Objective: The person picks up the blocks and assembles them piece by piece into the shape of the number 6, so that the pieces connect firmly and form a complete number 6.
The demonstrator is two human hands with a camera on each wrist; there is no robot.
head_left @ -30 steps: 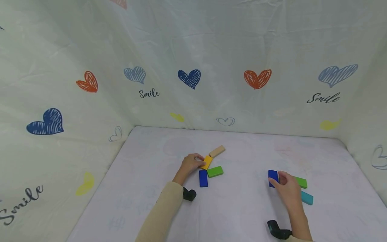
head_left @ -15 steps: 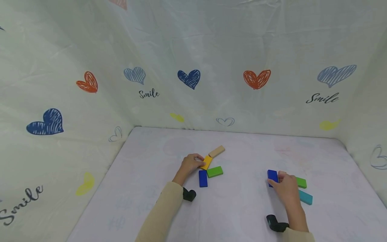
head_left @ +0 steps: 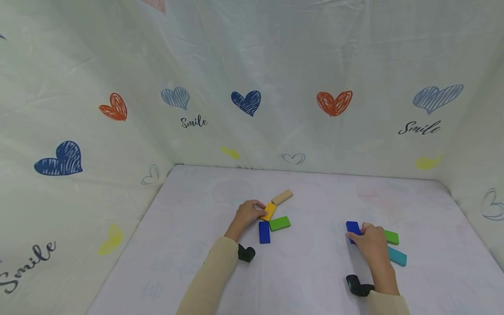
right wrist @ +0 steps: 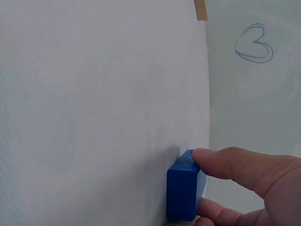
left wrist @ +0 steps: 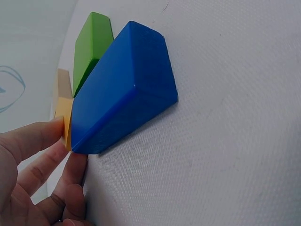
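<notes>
My left hand (head_left: 247, 213) pinches a yellow block (head_left: 269, 211), its thumb tip on the block in the left wrist view. A blue block (left wrist: 117, 80) lies right beside that hand, with a green block (head_left: 280, 223) angled off its far end. Beyond the yellow one, a plain wood block (head_left: 282, 197) continues the line. Farther right, my right hand (head_left: 372, 243) grips a second blue block (right wrist: 182, 194) between thumb and fingers, close over the table. The fingers behind this block are partly hidden.
Right of my right hand lie another green block (head_left: 391, 237) and a teal block (head_left: 397, 257), both partly covered by it. Black wrist camera mounts (head_left: 246, 253) stick out from both wrists. A patterned cloth wall (head_left: 291, 131) rises at the white table's (head_left: 315, 271) back edge.
My right hand has shifted slightly left and away from me, and the blue block in it has moved left and turned a little. The left hand and its blocks stay put.
</notes>
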